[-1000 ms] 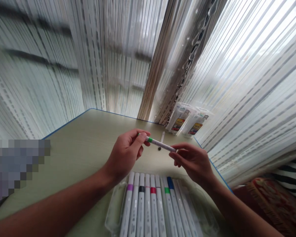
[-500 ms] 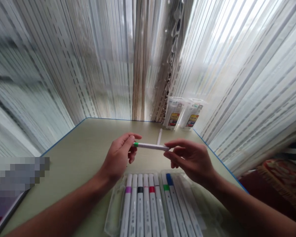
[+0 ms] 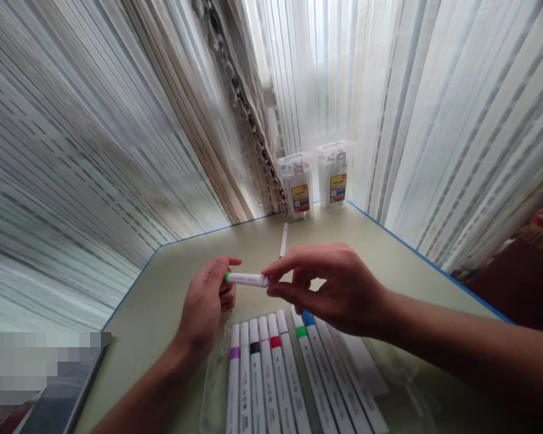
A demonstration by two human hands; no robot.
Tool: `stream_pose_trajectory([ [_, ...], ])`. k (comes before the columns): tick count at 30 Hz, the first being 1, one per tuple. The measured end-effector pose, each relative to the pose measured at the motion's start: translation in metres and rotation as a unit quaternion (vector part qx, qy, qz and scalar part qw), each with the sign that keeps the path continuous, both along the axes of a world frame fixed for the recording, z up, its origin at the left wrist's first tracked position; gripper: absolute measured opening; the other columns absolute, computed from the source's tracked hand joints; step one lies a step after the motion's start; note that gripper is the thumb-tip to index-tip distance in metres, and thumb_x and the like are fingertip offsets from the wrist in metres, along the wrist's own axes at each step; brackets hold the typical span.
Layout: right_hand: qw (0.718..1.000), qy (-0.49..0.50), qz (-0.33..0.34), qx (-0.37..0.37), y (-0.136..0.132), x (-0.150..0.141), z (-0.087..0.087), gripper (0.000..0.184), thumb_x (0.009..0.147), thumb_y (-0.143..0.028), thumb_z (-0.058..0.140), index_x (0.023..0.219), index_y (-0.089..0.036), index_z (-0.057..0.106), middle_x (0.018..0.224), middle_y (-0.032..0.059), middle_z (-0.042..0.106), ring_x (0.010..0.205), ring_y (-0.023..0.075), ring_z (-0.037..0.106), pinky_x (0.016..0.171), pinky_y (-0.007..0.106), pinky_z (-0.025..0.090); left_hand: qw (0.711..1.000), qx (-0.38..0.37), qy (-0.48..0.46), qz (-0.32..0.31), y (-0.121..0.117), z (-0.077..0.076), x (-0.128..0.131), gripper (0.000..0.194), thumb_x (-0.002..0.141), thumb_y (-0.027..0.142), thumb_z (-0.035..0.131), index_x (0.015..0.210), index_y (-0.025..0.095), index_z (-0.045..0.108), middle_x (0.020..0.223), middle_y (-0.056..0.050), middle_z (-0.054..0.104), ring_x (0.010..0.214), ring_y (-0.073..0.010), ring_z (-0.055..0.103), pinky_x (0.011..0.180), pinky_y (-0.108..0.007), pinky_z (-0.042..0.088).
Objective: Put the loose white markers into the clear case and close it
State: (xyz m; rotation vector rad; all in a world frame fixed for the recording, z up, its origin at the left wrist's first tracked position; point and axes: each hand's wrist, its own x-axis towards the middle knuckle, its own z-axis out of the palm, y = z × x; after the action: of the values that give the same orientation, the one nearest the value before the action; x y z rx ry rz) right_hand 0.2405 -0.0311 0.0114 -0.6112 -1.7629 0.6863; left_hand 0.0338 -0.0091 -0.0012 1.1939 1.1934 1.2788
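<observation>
A white marker with a green band [image 3: 247, 279] is held level above the table between both hands. My left hand [image 3: 206, 304] pinches its green end with thumb and forefinger. My right hand [image 3: 332, 286] pinches the other end, fingers curled over it. Just below lies a clear plastic case [image 3: 294, 377] holding a row of several white markers with purple, black, red, green and blue bands.
The pale table [image 3: 163, 289] has a blue edge. A loose white marker [image 3: 283, 239] lies near the far corner. Two clear marker boxes [image 3: 317, 184] stand upright against striped curtains. A dark flat object [image 3: 58, 404] sits at the near left.
The view has swung, so the boxes and curtains sit differently in frame. My right hand has slid left along the marker, covering more of it; both hands still hold it.
</observation>
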Motion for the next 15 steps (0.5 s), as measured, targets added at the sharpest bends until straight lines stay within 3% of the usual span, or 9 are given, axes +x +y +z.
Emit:
stream_pose_trajectory([
  [15, 0.999, 0.008, 0.028, 0.023, -0.0099, -0.001, 0.005, 0.009, 0.081, -0.02, 0.077, 0.091, -0.02, 0.077, 0.073, -0.0022, 0.075, 0.049, 0.009, 0.061, 0.049, 0.02, 0.051, 0.998, 0.034, 0.048, 0.005, -0.0086, 0.0014, 0.0026, 0.025, 0.089, 0.042, 0.06, 0.09, 0.018, 0.068, 0.067, 0.003, 0.046, 0.052, -0.0078, 0.04, 0.045, -0.018, 0.032],
])
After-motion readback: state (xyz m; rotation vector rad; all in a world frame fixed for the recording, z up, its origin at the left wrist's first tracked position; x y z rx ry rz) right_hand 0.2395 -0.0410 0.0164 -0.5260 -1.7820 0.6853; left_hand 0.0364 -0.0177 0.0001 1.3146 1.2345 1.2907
